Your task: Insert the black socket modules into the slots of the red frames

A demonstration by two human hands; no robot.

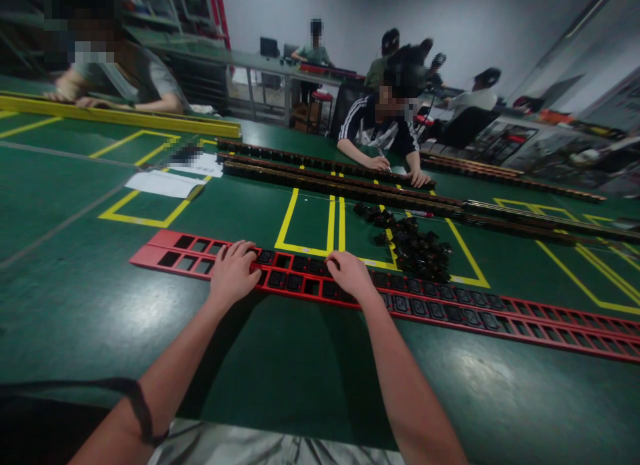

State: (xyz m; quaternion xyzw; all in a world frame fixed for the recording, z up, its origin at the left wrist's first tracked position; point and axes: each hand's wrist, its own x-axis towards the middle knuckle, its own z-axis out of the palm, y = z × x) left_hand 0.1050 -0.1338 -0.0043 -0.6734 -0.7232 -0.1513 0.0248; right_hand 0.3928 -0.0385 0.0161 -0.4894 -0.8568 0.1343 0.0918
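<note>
A long red strip point(150, 253) with two rows of square openings lies across the green table in front of me. Black socket-like inserts point(419, 308) fill many of its middle openings. My left hand point(234, 273) rests over the strip near its left end, fingers bent and somewhat apart, beside a few inserts. Farther right, my right hand point(349, 273) has its fingers curled together at the upper row; whatever is between the fingertips is hidden. Behind the strip, to the right of that hand, sits a heap of loose black inserts point(423, 252).
Long dark strips point(340, 184) lie farther back, with white papers point(163, 184) at their left. A co-worker point(383, 128) leans over them opposite me. Another person at far left handles a yellow bar point(125, 117). Yellow tape outlines point(300, 246) mark the table.
</note>
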